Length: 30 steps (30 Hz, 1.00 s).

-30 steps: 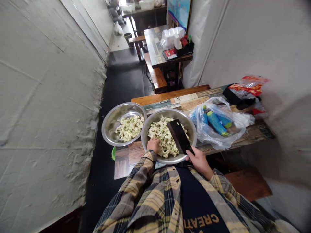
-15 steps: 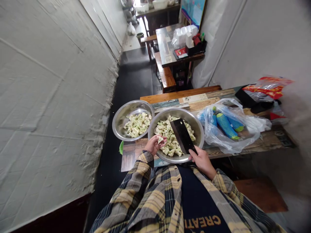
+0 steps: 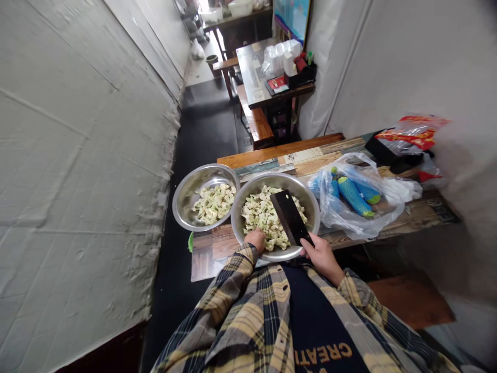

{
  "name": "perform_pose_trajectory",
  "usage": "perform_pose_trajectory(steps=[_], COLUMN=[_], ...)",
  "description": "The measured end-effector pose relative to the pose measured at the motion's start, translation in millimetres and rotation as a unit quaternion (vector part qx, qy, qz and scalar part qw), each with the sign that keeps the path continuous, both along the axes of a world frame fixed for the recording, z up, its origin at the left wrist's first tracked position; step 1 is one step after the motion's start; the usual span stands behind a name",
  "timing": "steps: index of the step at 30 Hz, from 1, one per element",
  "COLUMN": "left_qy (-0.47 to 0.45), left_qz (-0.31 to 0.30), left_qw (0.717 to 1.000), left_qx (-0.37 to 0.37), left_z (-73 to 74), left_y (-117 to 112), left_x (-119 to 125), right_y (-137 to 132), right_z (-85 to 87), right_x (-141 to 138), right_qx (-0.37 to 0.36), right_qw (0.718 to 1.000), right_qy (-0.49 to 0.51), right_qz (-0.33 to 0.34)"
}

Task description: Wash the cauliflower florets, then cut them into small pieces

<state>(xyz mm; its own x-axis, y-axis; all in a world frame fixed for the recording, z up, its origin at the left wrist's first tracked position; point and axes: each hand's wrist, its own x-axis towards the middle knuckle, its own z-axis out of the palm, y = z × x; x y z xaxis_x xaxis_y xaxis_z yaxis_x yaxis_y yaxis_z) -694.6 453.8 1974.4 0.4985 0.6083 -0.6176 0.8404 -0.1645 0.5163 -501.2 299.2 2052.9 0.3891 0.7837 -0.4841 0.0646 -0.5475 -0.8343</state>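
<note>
A steel bowl [image 3: 313,207] of cauliflower pieces [image 3: 259,210] stands on the table before me. My right hand [image 3: 320,255] grips a cleaver [image 3: 289,215] by its handle; the broad dark blade tilts over the bowl's right half. My left hand [image 3: 256,239] reaches over the near left rim, knuckles up, down at the cauliflower. Its fingers are hidden, and whether it holds a piece cannot be made out. Touching or very close on the left is a second steel bowl [image 3: 182,199], with more cauliflower [image 3: 214,203] in it.
On the right of the patchwork-print table [image 3: 209,248] lies a clear plastic bag [image 3: 330,217] with blue-netted produce [image 3: 353,196]. Behind it are a dark strap and a red-printed bag [image 3: 411,135]. A bench [image 3: 267,151] runs along the far edge. A wall [image 3: 89,181] rises at left.
My left hand has turned over and gone down into the near bowl; the cauliflower piece seen in its fingers is out of sight. The cleaver has hardly moved. The view has shifted slightly.
</note>
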Motion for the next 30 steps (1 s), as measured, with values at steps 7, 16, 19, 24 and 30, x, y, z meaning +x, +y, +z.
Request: perform_pose_trajectory(steps=[7, 16, 19, 24, 30], left_qy=[-0.058, -0.218, -0.107, -0.023, 0.005], left_qz=[0.05, 0.232, 0.153, 0.095, 0.077], left_qw=[0.995, 0.926, 0.975, 0.994, 0.996], left_qx=[-0.056, -0.203, -0.124, -0.045, -0.046], left_z=[5.0, 19.5, 17.1, 12.3, 4.4], left_y=[27, 18, 16, 3, -14], left_x=[-21, -25, -15, 10, 26], right_y=[-2, 5, 5, 3, 1], right_z=[2.7, 3.8, 2.5, -1.2, 0.0], right_x=[3, 1, 1, 3, 6], right_qx=[-0.004, 0.0, -0.003, -0.004, -0.004], right_qw=[1.0, 1.0, 1.0, 1.0, 1.0], right_qy=[0.001, 0.011, 0.011, 0.008, 0.003], right_qz=[-0.016, 0.004, 0.004, -0.002, -0.015])
